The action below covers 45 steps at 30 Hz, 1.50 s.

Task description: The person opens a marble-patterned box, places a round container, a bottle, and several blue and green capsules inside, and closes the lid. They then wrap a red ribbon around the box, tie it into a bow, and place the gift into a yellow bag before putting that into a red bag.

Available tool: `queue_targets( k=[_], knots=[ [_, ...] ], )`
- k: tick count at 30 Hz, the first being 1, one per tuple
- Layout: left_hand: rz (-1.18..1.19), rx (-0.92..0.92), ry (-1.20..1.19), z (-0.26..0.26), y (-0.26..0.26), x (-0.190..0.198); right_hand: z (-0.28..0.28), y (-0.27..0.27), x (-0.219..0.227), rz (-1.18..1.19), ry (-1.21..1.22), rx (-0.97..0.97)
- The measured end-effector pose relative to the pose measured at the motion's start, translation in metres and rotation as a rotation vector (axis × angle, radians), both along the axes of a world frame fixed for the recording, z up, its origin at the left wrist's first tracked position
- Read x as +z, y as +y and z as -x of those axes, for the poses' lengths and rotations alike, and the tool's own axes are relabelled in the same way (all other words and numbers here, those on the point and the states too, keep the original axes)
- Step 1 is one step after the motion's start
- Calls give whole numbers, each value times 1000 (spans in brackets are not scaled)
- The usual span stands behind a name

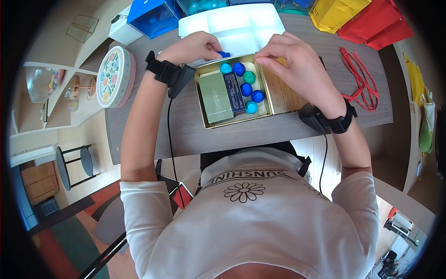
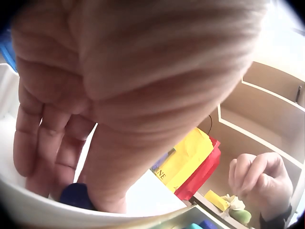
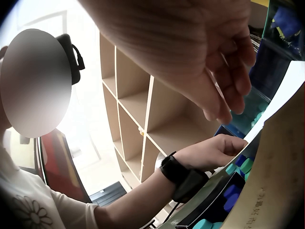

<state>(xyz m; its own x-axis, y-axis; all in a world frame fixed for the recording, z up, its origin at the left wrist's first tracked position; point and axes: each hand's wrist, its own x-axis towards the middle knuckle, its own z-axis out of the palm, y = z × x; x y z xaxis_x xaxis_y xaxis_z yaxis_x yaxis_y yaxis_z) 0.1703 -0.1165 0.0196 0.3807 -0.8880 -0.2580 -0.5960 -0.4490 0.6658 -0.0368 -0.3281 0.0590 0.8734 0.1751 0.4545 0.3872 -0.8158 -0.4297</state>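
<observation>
My left hand [image 1: 200, 46] reaches into the front of a white compartment tray [image 1: 232, 22], pinching a small dark blue rounded piece [image 2: 76, 196] between thumb and fingers. Just in front of it stands a gold-rimmed box [image 1: 238, 124]. Several blue, turquoise and green rounded pieces [image 1: 249, 77] lie inside, beside a green packet [image 1: 216, 98] and a narrow dark blue one [image 1: 235, 93]. Over the box's back right corner is my right hand [image 1: 295, 58], its fingers loosely bent with nothing between them. The right wrist view shows that hand's fingers [image 3: 233, 81] hanging down.
A brown printed panel [image 1: 283, 93] lies along the box's right side. Red cord [image 1: 360, 81] is at the table's right, with yellow [image 1: 337, 14] and red [image 1: 376, 25] bags behind. Blue bins [image 1: 155, 17] line the back. A round floral tin [image 1: 114, 76] stands at the left edge.
</observation>
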Motion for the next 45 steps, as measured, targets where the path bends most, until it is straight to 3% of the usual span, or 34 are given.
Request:
queue_targets(
  k=[4, 8, 11, 12, 14, 17, 23, 26, 29, 35, 45],
  knots=[
    [-60, -7, -120, 5, 2, 9, -4, 3, -1, -16, -22, -4],
    [249, 115, -35, 20, 7, 38, -6, 8, 5, -165, 53, -59],
    [378, -22, -10, 48, -7, 56, -13, 12, 6, -346, 91, 18],
    [310, -18, -114, 56, -9, 58, -16, 11, 5, -356, 101, 25],
    [319, 21, -115, 70, -11, 55, -18, 8, 3, -379, 124, 25],
    [410, 39, -30, 77, -11, 42, -8, 13, 15, -226, 129, -95],
    [485, 109, 1, 87, -12, 28, -11, 4, 6, -350, 125, 15],
    [548, 130, -98, 90, -13, 21, -13, 5, -3, -254, 49, 2],
    [566, 165, -156, 92, -8, 25, -12, 10, -7, -7, -77, -37],
    [588, 238, -183, 94, 4, 35, -16, 20, -13, 125, -43, 53],
    [623, 381, -118, 100, 21, 32, -14, 18, -17, 153, -18, 94]
  ],
)
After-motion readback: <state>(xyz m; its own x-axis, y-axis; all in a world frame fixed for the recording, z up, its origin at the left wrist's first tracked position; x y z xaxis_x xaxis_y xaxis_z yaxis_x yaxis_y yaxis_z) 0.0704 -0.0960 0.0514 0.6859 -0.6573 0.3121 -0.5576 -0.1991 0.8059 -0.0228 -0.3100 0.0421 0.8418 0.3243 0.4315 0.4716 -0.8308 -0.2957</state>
